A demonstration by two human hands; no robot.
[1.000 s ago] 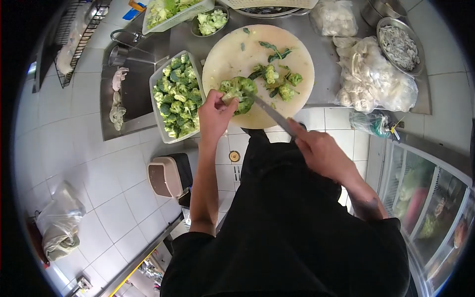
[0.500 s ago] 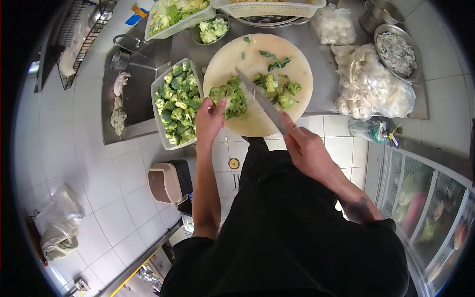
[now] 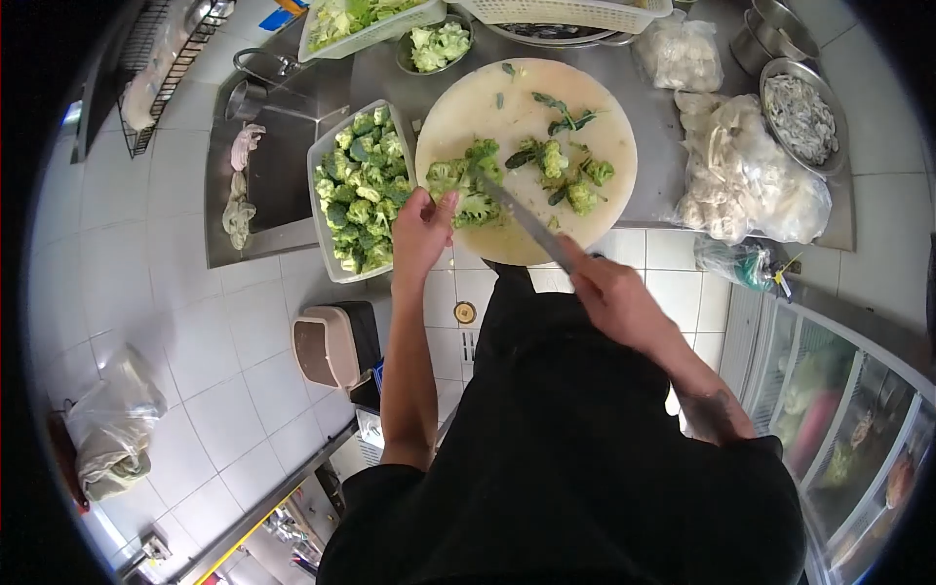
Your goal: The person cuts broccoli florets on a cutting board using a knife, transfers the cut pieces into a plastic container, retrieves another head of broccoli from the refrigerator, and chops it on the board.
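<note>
A head of broccoli [image 3: 468, 195] lies at the left of the round cutting board [image 3: 507, 107]. My left hand [image 3: 424, 229] pinches its near left edge, thumb and fingers closed. My right hand [image 3: 614, 297] is wrapped round the handle of a knife [image 3: 531, 224]; the blade points up and left, its tip at the broccoli's right side. Cut broccoli pieces [image 3: 582, 195] and dark green leaves [image 3: 565, 112] lie on the right half of the board. Left of the board stands a plastic tub [image 3: 324, 214] full of broccoli florets [image 3: 361, 200].
Beyond the board are a bowl of chopped greens [image 3: 439, 47] and white baskets [image 3: 575, 15]. Plastic bags [image 3: 746, 175] and a metal bowl of grey strips [image 3: 799, 117] stand right. A sink [image 3: 283, 185] is at left, a glass-fronted fridge [image 3: 848, 419] at lower right.
The knife has moved left from the middle of the board onto the broccoli, which now looks partly divided. My left hand keeps its hold. The whole view has shifted slightly.
</note>
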